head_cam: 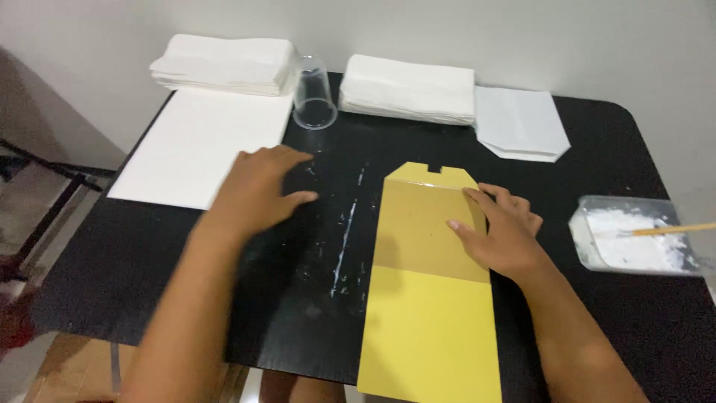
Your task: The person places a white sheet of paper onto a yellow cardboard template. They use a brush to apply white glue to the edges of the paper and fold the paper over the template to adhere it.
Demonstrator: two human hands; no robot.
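A long yellow card template lies on the black table, reaching from the middle to the front edge, with a brownish folded part at its far half. My right hand rests flat on the template's right edge, fingers pressing the far corner. My left hand lies palm down with fingers apart on the bare table, next to the near right corner of a large white sheet. Neither hand holds anything.
White glue smears streak the table between my hands. At the back stand two stacks of white paper, a tipped clear plastic cup and folded white paper bags. A clear tub of white paste with a stick sits right.
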